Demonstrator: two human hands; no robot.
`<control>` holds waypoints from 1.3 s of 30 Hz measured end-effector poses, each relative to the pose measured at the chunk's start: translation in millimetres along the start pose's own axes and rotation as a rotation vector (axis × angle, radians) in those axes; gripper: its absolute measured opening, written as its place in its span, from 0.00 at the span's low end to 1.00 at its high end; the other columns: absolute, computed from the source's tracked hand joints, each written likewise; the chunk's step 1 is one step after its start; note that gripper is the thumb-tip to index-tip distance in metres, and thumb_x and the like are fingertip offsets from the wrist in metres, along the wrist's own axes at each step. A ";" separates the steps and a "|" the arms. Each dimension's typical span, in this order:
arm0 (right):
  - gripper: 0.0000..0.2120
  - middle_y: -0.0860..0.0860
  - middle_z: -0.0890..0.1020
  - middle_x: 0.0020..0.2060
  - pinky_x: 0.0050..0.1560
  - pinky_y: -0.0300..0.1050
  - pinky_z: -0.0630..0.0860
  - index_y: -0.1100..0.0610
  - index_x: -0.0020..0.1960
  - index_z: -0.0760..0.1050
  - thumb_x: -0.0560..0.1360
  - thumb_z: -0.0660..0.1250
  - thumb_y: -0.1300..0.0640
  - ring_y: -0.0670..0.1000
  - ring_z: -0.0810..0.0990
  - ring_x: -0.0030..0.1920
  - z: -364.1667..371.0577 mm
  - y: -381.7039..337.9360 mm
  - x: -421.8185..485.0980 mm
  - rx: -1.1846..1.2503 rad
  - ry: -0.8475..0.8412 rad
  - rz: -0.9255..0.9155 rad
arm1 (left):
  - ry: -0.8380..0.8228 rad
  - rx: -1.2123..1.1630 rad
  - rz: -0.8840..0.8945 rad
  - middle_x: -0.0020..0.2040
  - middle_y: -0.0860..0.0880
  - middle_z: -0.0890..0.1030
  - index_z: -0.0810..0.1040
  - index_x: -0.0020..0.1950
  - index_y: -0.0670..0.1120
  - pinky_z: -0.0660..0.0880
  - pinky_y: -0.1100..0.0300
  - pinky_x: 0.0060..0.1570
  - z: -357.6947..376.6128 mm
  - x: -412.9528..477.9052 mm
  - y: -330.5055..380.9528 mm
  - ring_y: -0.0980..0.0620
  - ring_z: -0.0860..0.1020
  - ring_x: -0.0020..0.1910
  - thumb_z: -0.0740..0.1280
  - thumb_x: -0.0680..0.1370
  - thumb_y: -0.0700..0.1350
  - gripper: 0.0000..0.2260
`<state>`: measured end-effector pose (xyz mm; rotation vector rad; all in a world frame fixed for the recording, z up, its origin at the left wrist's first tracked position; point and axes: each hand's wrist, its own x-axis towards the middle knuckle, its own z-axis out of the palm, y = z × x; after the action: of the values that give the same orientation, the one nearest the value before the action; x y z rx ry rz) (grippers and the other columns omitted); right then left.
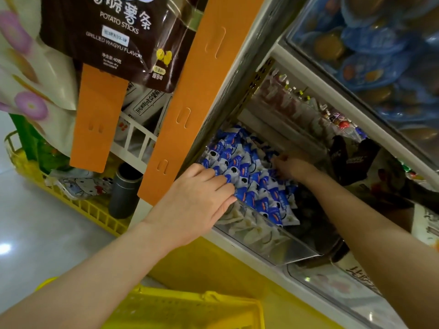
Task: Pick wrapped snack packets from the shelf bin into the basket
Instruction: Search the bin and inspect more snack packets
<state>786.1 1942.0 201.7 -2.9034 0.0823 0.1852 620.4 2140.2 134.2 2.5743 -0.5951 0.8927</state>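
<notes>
The right hand (293,166), mid-frame, is blurred and in shadow; its fingertips are sunk among the packets (247,181), so I cannot tell whether its grip holds one; its forearm runs down to the right edge and is cut off there. The basket (190,309) shows only as a yellow rim and corner at the bottom edge; the rest is out of frame and its inside is hidden. The packets, blue and white, fill the left part of the clear bin (273,243) at centre; the lower ones show only dimly through the bin's front wall; their print is too small to read. The bin's right part is dark, and what lies there is hard to make out.

The left hand (197,200) reaches up from the lower left, palm down, its back toward the camera; its fingers lie fairly straight and close together on top of the packets at the bin's left end; its grip is wide, closed on nothing that shows.

An orange strip (190,103) runs down just left of the bin; a brown potato-sticks bag (123,39) hangs at upper left, its top cut off; a second basket (95,210), also yellow, sits at the left, partly hidden behind the strip, with a grey cylinder (126,191) upright in it; blue tubs (370,43) blur behind a clear front at upper right.
</notes>
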 end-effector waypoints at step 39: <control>0.08 0.50 0.79 0.42 0.45 0.36 0.78 0.55 0.53 0.72 0.75 0.67 0.57 0.44 0.79 0.42 32.7 4.0 -221.4 0.941 -0.022 -0.357 | -0.062 -1.179 -0.918 0.52 0.51 0.79 0.72 0.56 0.50 0.74 0.60 0.47 -33.4 -36.0 83.9 0.54 0.78 0.51 0.70 0.73 0.42 0.14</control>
<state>562.6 1954.7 198.4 -1.9341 -0.2779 0.0788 536.7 2093.7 151.4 1.4661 0.1125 0.0426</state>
